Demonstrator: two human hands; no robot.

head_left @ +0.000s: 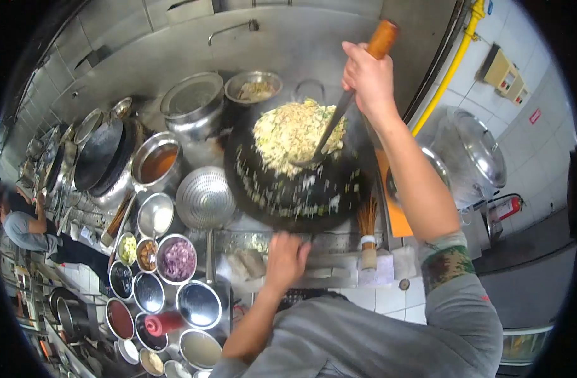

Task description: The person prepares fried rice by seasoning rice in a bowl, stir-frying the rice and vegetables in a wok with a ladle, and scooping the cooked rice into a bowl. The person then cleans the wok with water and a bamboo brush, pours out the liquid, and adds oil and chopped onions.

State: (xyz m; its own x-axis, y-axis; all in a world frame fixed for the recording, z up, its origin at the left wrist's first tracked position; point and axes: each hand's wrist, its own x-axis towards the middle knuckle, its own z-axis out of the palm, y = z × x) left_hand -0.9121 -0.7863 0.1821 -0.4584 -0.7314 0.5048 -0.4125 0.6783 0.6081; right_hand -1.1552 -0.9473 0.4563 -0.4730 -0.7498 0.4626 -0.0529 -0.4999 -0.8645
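My right hand [369, 79] is wrapped round the long metal shaft of a wok ladle [334, 126], just below its wooden end. The ladle's head rests against a pale, yellowish heap of fried food [294, 129], perhaps rice with egg and bits of green; its exact shape is partly hidden. The heap sits toward the far side of a large black wok [282, 214], and loose bits are blurred over the near side. My left hand [286, 261] is closed at the wok's near rim, apparently on its handle, which the fingers mostly cover.
A perforated strainer [206, 196] lies left of the wok, near a pot of brown liquid [158, 165]. Several bowls of ingredients, including chopped purple onion [177, 259], stand nearer me. A bamboo brush [368, 233] stands at right. Another person [27, 227] is far left.
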